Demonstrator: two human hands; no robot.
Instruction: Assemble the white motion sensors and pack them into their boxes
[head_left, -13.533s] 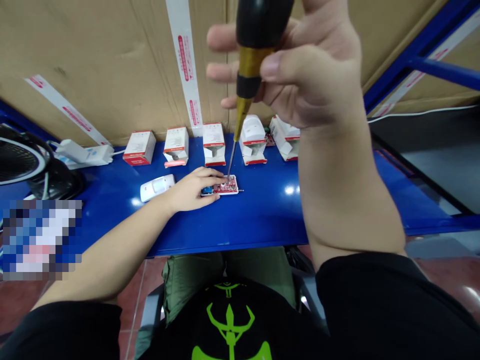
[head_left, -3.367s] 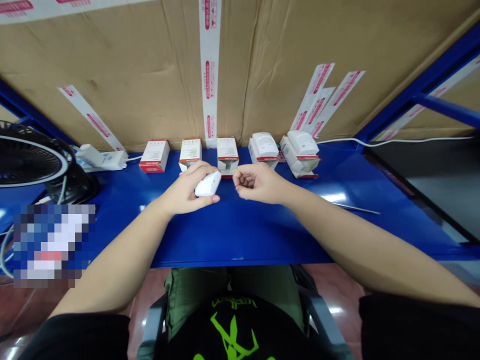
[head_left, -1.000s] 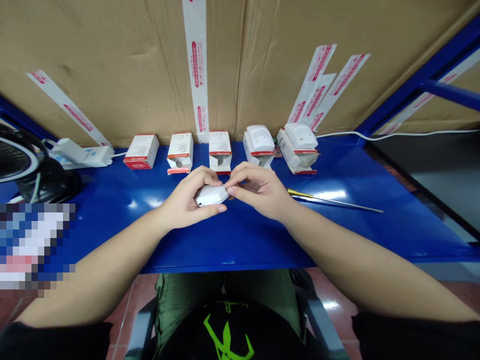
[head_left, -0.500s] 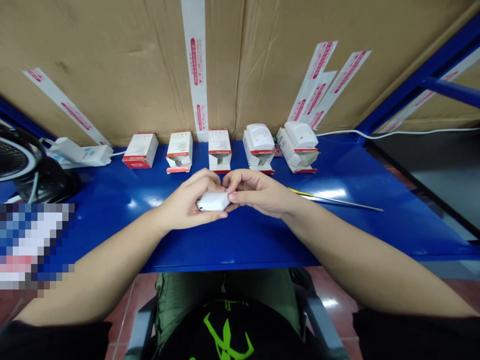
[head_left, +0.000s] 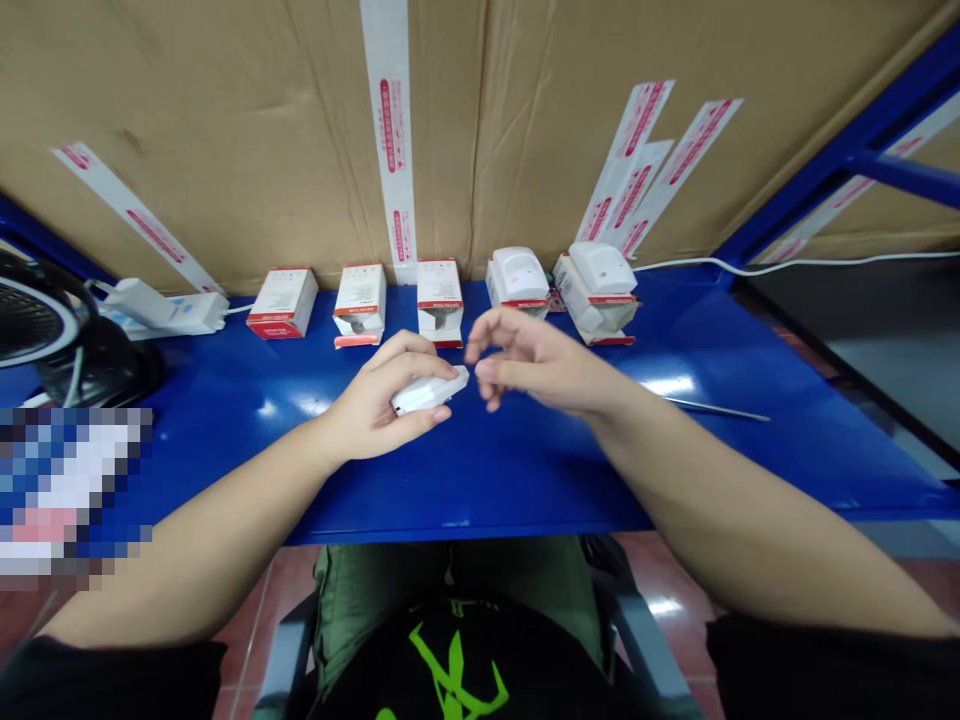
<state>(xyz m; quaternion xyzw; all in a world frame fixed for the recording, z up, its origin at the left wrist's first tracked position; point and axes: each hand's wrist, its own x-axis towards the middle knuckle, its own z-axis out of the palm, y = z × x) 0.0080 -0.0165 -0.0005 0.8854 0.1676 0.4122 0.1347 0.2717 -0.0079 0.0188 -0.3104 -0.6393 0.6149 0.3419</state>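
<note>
My left hand (head_left: 390, 392) is closed around a small white plastic detector (head_left: 429, 390), its thumb along the near side and its fingers over the top. To the right of the detector, a short gap away, my right hand (head_left: 521, 360) has its fingers apart and loosely curled, with nothing seen in them. Behind my right forearm lies a long screwdriver (head_left: 720, 408); only its metal shaft shows. Two similar white detectors rest on opened boxes at the back, one on the left box (head_left: 520, 270) and one on the right box (head_left: 604, 268).
Several red-and-white boxes line the back of the blue table (head_left: 465, 480), including a closed box (head_left: 283, 302) and an opened box (head_left: 360, 303). A power strip (head_left: 180, 313) and a black fan (head_left: 82, 340) stand at the left. Cardboard (head_left: 262, 130) rises behind.
My right hand has let go of the detector and moved right and slightly up, its fingers spreading. The detector has tilted in my left hand. The screwdriver's handle has become hidden.
</note>
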